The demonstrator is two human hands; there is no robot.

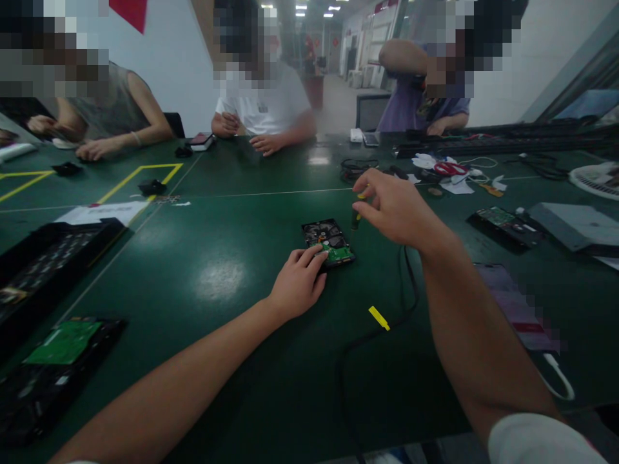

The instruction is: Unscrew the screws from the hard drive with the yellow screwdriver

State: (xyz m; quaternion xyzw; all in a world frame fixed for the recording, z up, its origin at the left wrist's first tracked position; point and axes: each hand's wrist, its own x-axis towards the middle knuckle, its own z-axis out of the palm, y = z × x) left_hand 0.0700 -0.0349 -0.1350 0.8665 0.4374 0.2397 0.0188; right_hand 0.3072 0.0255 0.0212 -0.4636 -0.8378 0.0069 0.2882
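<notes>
A hard drive with a black body and a green circuit board [341,252] lies on the green table, circuit side up. My left hand [300,281] rests its fingertips on the drive's near left edge and board. To the right of the drive and above the table, my right hand [394,207] holds a small screwdriver [356,216] with a dark and yellow handle between thumb and fingers. The tool points down beside the drive, apart from it; its tip is too blurred to make out.
A black cable [411,283] with a yellow tag [379,318] runs right of the drive. More drives [62,341] lie at the left, near a black tray [53,264]. A phone [515,306] and grey box [578,225] are right. Three people sit opposite.
</notes>
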